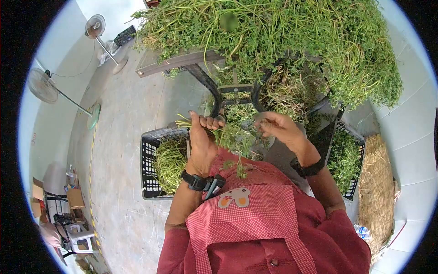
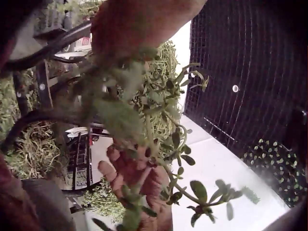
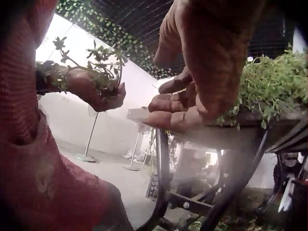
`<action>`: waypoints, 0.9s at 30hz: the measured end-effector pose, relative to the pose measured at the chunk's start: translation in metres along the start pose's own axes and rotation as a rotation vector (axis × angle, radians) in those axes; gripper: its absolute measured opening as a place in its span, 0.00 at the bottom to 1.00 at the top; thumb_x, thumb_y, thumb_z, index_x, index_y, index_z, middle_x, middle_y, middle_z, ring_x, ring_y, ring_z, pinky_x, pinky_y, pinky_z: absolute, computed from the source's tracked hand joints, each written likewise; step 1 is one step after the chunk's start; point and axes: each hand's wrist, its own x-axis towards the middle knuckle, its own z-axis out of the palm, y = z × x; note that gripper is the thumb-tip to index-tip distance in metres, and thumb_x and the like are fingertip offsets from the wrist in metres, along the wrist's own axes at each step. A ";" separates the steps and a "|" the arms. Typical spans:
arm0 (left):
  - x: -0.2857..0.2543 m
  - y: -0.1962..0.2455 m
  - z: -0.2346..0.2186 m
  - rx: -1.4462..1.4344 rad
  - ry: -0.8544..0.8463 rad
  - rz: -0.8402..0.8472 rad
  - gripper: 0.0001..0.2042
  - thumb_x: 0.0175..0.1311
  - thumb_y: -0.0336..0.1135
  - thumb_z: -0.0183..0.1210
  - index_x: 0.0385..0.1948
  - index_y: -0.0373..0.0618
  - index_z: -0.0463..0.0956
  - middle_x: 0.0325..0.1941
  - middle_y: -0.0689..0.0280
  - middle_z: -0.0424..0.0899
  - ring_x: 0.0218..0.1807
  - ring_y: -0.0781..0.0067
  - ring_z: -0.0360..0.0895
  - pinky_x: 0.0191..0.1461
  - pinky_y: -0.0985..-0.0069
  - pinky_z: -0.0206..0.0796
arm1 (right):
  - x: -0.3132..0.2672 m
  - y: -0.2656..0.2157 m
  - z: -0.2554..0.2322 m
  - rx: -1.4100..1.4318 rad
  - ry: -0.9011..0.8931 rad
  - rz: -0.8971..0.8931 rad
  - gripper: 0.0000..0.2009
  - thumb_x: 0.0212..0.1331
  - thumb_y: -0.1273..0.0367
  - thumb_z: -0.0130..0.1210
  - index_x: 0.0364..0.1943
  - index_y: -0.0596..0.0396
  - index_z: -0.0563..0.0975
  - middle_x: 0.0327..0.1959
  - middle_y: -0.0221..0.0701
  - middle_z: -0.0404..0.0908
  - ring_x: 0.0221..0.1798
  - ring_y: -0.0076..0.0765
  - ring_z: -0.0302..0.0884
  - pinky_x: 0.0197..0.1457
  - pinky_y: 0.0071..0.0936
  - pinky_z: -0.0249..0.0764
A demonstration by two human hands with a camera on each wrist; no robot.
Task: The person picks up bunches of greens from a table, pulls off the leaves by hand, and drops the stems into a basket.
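The left hand (image 1: 203,144) grips a small bunch of leafy green stems (image 1: 242,141); cut ends stick out past the thumb and leaves hang toward the apron. To its right, the right hand (image 1: 283,130) is raised beside the leaves, fingers bent. In the right wrist view the right hand (image 3: 207,62) has its thumb apart from loosely bent fingers, with nothing seen between them, while the left hand (image 3: 94,89) holds the sprigs (image 3: 103,67). Leafy stems (image 2: 166,166) partly cover the right hand (image 2: 144,187) in the left wrist view; the left hand (image 2: 139,24) is blurred above.
A large heap of greens (image 1: 283,36) covers the table (image 1: 178,61) ahead. Black crates with greens stand at left (image 1: 148,171) and right (image 1: 358,137). Plant scraps (image 1: 292,91) lie under the table. Two fans (image 1: 95,26) stand at far left, and a straw bundle (image 1: 376,196) at right.
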 end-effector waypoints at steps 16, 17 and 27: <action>-0.011 -0.013 0.013 0.491 0.163 0.108 0.23 0.68 0.52 0.41 0.16 0.47 0.61 0.16 0.65 0.65 0.23 0.68 0.67 0.38 0.63 0.68 | -0.012 -0.056 0.061 -0.780 0.247 -0.584 0.23 0.48 0.66 0.60 0.52 0.46 0.73 0.53 0.33 0.69 0.51 0.40 0.71 0.51 0.34 0.70; -0.013 -0.012 0.014 0.497 0.170 0.136 0.23 0.68 0.52 0.41 0.16 0.47 0.61 0.16 0.65 0.65 0.23 0.68 0.67 0.38 0.63 0.68 | -0.008 -0.046 0.061 -0.772 0.132 -0.476 0.21 0.47 0.66 0.60 0.50 0.47 0.74 0.51 0.33 0.70 0.50 0.41 0.72 0.50 0.34 0.71; -0.017 -0.020 0.014 0.329 -0.005 0.106 0.24 0.67 0.55 0.41 0.16 0.47 0.59 0.15 0.66 0.60 0.19 0.68 0.62 0.33 0.64 0.67 | -0.007 -0.035 0.045 -0.661 0.167 -0.332 0.11 0.43 0.71 0.63 0.32 0.60 0.78 0.31 0.36 0.78 0.32 0.41 0.77 0.35 0.28 0.71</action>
